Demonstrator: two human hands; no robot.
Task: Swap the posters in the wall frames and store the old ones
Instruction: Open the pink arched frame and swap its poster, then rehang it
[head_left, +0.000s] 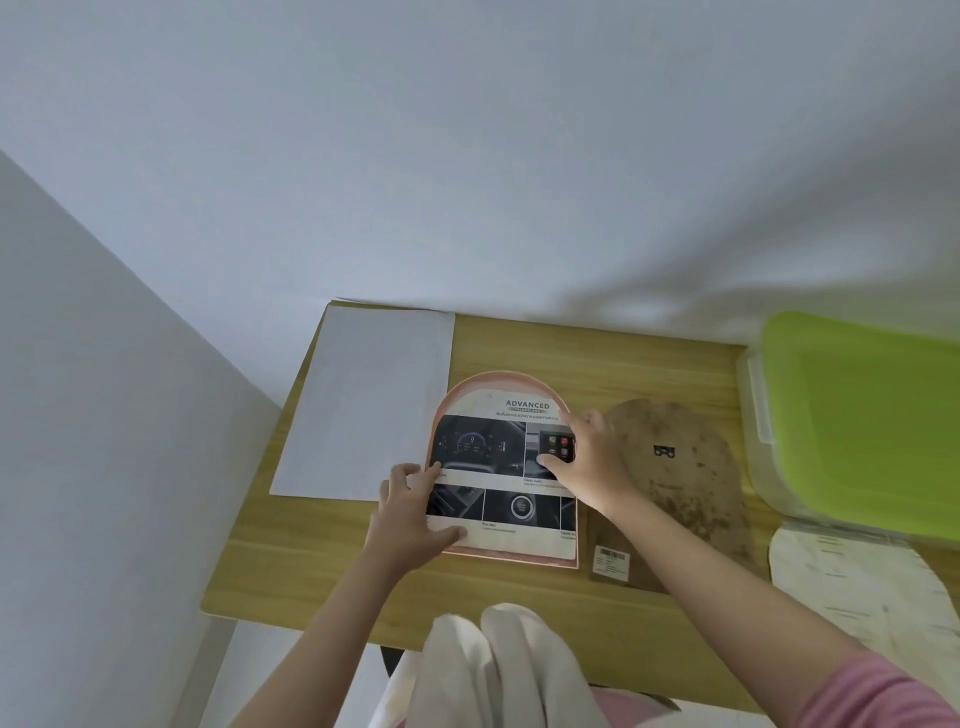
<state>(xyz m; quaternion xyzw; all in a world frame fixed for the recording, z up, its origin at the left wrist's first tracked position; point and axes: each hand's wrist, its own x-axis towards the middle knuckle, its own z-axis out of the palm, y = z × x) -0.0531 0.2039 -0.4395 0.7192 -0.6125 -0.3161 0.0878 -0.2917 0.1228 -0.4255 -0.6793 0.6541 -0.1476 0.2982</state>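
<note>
Arched pink frame (540, 387) lay mid-bench (597, 613), bare wood in front, left hand (415, 512) and right hand (587, 457) pressed flat, fingers straight, on poster (498, 457) edges

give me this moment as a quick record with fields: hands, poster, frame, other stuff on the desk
left hand: left hand lies on the poster's left edge, thumb on the print
right hand: right hand presses fingers on the poster's right side
poster: poster headed ADVANCED, arched top, lying in the frame
frame: pink arched frame, flat on the wooden desk
backing board: brown arched board right of the frame, barcode label near its lower left
other: white sheet at left; green-lidded box at right; arched printed sheet below the box
</note>
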